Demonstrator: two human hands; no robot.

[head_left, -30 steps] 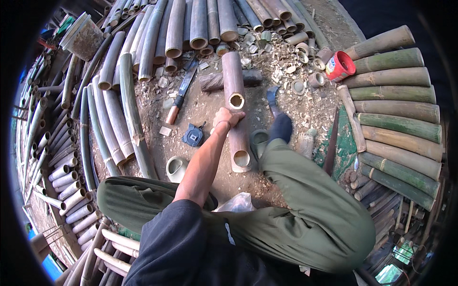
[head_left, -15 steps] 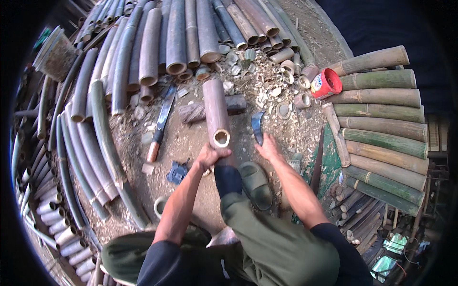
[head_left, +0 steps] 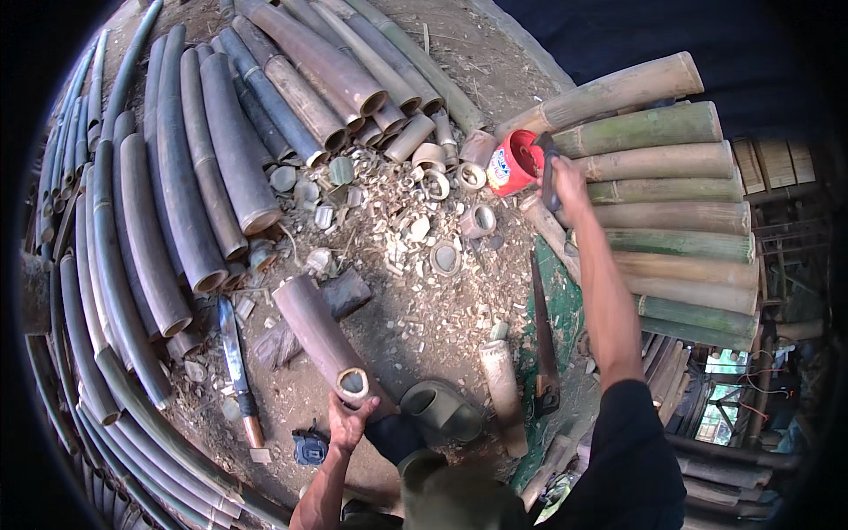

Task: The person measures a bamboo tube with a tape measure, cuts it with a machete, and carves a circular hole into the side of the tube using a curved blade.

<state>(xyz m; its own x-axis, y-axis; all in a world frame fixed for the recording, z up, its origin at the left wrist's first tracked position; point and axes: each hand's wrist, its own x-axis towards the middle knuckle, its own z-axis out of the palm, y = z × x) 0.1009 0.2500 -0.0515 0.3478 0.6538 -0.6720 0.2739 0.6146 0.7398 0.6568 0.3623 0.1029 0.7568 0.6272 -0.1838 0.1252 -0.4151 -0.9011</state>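
A brownish bamboo tube (head_left: 314,331) rests slantwise over a dark log piece (head_left: 349,293), its cut near end facing me. My left hand (head_left: 349,422) is closed around that near end, thumb by the rim. Far to the right, my right hand (head_left: 572,187) grips a dark curved knife (head_left: 549,172), held upright at the mouth of a red can (head_left: 512,166). The can lies tilted against the green bamboo lengths, its open mouth toward my right hand. Whether the knife touches the can's rim, I cannot tell.
A long knife (head_left: 235,358) and a dark blue tape measure (head_left: 310,447) lie on the ground at left. A handsaw (head_left: 543,344) lies on a green sheet (head_left: 572,331). Wood chips (head_left: 397,221) cover the middle. Stacked bamboo poles (head_left: 230,141) and cut bamboo lengths (head_left: 662,168) flank the ground.
My right hand has moved away to the far right with the curved knife, reaching the red can. The left hand still holds the tube's end. The view has turned to the right.
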